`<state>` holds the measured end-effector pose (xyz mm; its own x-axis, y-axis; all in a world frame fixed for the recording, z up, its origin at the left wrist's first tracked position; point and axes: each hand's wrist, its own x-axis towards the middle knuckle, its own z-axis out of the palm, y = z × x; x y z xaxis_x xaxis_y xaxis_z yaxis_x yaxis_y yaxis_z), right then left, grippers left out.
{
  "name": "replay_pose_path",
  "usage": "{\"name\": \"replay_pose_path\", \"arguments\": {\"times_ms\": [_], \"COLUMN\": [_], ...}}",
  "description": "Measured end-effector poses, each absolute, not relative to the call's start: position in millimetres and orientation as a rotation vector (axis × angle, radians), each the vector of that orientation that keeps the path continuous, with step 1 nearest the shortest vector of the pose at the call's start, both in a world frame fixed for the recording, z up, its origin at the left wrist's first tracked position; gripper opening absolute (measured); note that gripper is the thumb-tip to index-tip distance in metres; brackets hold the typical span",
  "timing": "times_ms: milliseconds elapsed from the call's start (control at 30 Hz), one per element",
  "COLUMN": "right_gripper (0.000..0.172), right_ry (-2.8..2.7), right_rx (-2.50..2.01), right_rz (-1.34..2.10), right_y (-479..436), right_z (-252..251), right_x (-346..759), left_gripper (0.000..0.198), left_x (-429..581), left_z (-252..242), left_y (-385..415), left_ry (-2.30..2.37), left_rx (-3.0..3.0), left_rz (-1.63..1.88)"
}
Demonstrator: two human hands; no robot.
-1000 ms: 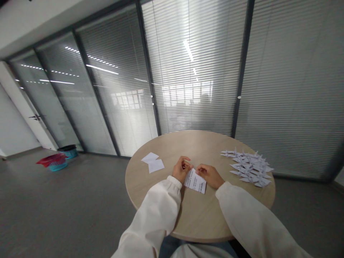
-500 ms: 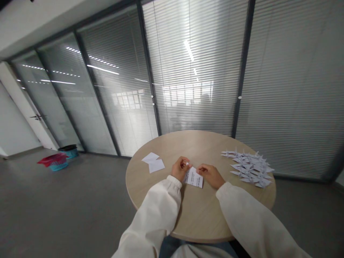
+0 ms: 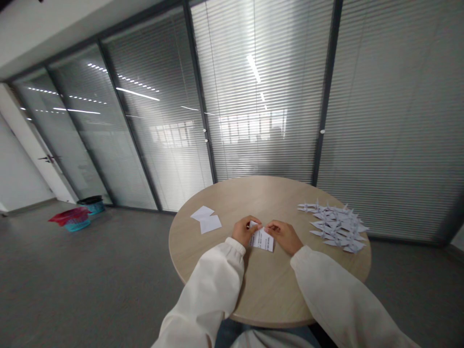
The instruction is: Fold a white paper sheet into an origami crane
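Observation:
Between my hands, over the middle of the round table, is a small piece of paper (image 3: 263, 241) with printed text on its visible side. My left hand (image 3: 245, 229) pinches its upper left part, thumb and fingers closed. At the upper right edge my right hand (image 3: 284, 236) grips the same paper, fingers curled. The fingertips of both hands are close together along the top edge, and they cover part of it. To the left lie white paper squares (image 3: 210, 224), overlapping. A cluster of folded paper cranes (image 3: 340, 227) sits on the right side.
The round wooden table (image 3: 271, 295) stands in front of a glass partition with blinds (image 3: 261, 159). On the floor at far left are a bin with a red liner (image 3: 74, 220) and a bin with a black liner (image 3: 93, 205), near a white door (image 3: 32, 145).
My left hand has shifted slightly right along the paper's top edge, its fingertips now closer to my right hand. The right hand has hardly moved.

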<state>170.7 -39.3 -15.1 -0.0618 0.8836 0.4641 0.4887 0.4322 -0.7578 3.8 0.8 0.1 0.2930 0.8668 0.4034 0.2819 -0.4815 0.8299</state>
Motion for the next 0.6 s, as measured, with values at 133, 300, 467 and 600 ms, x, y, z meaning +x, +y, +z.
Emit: {"name": "replay_pose_path", "arguments": {"times_ms": [133, 300, 467, 600], "right_gripper": [0.018, 0.019, 0.02, 0.022], "right_ry": [-1.698, -1.657, -1.598, -1.562], "right_rx": [-1.207, -1.222, -1.263, -1.225], "right_rz": [0.44, 0.374, 0.324, 0.33], "right_y": [-38.7, -39.0, -39.2, -38.7], "right_z": [-14.0, -12.6, -11.7, -11.0], "right_x": [172.4, 174.2, 173.5, 173.3], "left_gripper": [0.018, 0.019, 0.018, 0.021], "left_x": [2.7, 1.7, 2.5, 4.3], "left_z": [0.9, 1.2, -1.6, -5.2], "left_y": [2.1, 3.8, 6.1, 7.1], "left_ry": [1.037, 1.024, 1.024, 0.984], "left_rx": [1.885, 1.838, 1.897, 1.897], "left_rz": [1.255, 1.309, 1.253, 1.144]}}
